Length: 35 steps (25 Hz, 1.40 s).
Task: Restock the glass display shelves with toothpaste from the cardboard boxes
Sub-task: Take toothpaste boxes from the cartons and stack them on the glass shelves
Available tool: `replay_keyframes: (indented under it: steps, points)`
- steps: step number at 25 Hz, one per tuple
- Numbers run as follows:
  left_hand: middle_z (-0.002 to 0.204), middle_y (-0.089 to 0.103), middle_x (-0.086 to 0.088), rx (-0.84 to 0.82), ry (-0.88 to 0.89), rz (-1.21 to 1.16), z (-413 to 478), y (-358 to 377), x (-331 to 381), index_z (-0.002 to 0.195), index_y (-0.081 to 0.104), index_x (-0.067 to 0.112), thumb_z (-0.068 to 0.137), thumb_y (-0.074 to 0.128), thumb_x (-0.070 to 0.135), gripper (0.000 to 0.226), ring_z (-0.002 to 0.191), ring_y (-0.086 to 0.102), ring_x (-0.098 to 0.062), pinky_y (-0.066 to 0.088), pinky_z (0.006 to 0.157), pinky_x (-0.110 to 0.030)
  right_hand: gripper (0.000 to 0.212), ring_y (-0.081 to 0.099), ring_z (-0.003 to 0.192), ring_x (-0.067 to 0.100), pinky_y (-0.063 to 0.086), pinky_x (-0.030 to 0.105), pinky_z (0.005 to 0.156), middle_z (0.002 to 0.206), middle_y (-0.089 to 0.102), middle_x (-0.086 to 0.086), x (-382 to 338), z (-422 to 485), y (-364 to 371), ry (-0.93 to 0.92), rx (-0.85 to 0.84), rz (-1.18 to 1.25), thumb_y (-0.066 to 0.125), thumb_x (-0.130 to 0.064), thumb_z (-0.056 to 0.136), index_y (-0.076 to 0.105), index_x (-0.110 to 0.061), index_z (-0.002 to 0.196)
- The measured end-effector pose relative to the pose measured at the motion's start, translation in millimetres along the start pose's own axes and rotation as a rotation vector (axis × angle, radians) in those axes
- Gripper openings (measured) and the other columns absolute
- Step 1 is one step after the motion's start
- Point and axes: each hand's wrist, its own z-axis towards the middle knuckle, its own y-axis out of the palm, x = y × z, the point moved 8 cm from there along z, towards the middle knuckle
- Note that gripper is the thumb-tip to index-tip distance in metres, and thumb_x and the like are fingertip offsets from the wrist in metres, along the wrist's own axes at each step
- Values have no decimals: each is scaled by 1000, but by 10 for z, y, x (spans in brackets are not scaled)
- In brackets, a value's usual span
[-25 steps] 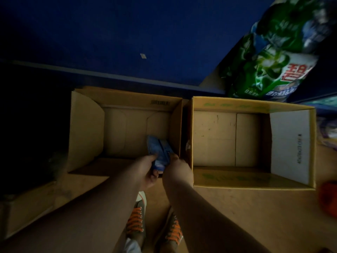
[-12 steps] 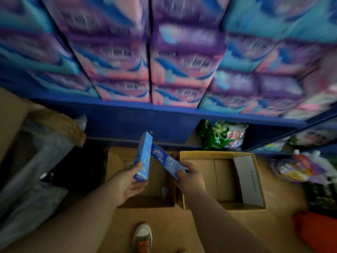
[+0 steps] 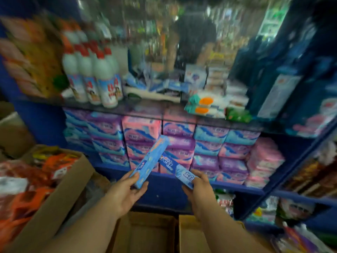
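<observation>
Fingers (image 3: 141, 188) of your left hand (image 3: 124, 195) curl under the lower end of a blue toothpaste carton (image 3: 152, 159), with your thumb on its upper face, just below the centre of the frame. It slants up toward the right. Your right hand (image 3: 199, 192) grips the lower end of a second toothpaste carton (image 3: 173, 166) between thumb and fingers, and this one slants up toward the left. The two cartons cross near the middle of the frame, yours on the left lying in front; whether they touch is unclear.

Behind them, stacked pink and purple packs (image 3: 142, 130) fill a blue shelf. Above those, the glass shelf (image 3: 145, 108) runs across the middle of the frame, with white red-capped bottles (image 3: 102, 77) at upper left and blurred blue packets (image 3: 155, 84) at centre.

Two open cardboard boxes sit side by side at the bottom edge under your forearms, the left cardboard box (image 3: 145, 232) and the right cardboard box (image 3: 179, 232). At lower left, a larger carton (image 3: 60, 196) holds orange and red packets.
</observation>
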Motion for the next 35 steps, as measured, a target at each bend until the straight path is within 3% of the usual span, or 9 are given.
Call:
replay_keyframes:
  steps: [3, 5, 14, 19, 21, 23, 26, 30, 35]
  points:
    - [103, 62, -15, -110, 126, -40, -447, 395, 575, 105, 59, 10, 96, 46, 3, 17, 88, 59, -27, 60, 61, -32, 27, 57, 85, 22, 52, 30, 70, 104, 57, 14, -786, -406, 105, -134, -44, 99, 34, 2, 93, 55, -14, 99]
    - [102, 63, -15, -166, 202, -60, -688, 630, 924, 109, 58, 11, 96, 45, 4, 19, 85, 61, -28, 60, 60, -32, 29, 56, 83, 20, 52, 31, 70, 99, 56, 12, -1245, -653, 203, -221, -83, 127, 32, 4, 91, 55, -13, 98]
    - [105, 61, -11, -364, 616, -142, -1847, 1629, 2582, 119, 53, 19, 99, 44, 18, 22, 91, 59, -24, 39, 102, -47, 28, 59, 84, 25, 53, 36, 69, 98, 59, 15, -2762, -1697, 816, -478, -282, 156, 34, 4, 90, 57, -10, 97]
    - [112, 63, -10, -457, 685, -209, -1968, 1933, 3301, 111, 56, 18, 99, 43, 15, 18, 103, 60, -26, 38, 105, -44, 26, 60, 73, 20, 54, 28, 58, 96, 59, 14, -3421, -2020, 1449, -640, -376, 19, 31, 1, 93, 52, -13, 95]
    - [109, 64, -7, -493, 722, -230, -1947, 2057, 3634, 113, 56, 18, 99, 43, 14, 20, 97, 64, -22, 38, 105, -44, 20, 64, 66, 16, 53, 27, 58, 93, 62, 9, -3740, -2067, 1720, -756, -385, -86, 36, -5, 97, 51, -17, 100]
    - [108, 65, -8, -535, 734, -254, -1888, 2191, 3971, 109, 58, 19, 98, 45, 14, 18, 93, 65, -22, 39, 103, -43, 9, 65, 70, 16, 55, 34, 67, 95, 64, 6, -4051, -2007, 1984, -895, -333, -243, 49, -21, 98, 50, -30, 101]
    - [118, 61, -14, -585, 721, -267, -1680, 2396, 4492, 125, 54, 14, 98, 46, 13, 28, 104, 60, -28, 43, 97, -41, 15, 66, 89, 21, 56, 42, 78, 107, 63, 6, -4585, -1866, 2348, -1062, -162, -403, 57, -30, 94, 49, -41, 99]
    - [120, 60, -15, -570, 755, -148, -1324, 2519, 4951, 131, 50, 15, 98, 47, 13, 33, 103, 62, -25, 46, 87, -38, 20, 62, 93, 22, 53, 35, 68, 120, 54, 6, -5312, -1831, 2518, -1245, 53, -458, 54, -24, 97, 49, -30, 115]
    - [122, 61, -14, -569, 780, -56, -880, 2648, 5223, 135, 48, 16, 98, 48, 15, 38, 111, 60, -27, 42, 101, -41, 21, 53, 98, 27, 42, 29, 65, 122, 48, 11, -5933, -1572, 2730, -1313, 256, -680, 52, -20, 97, 51, -21, 118]
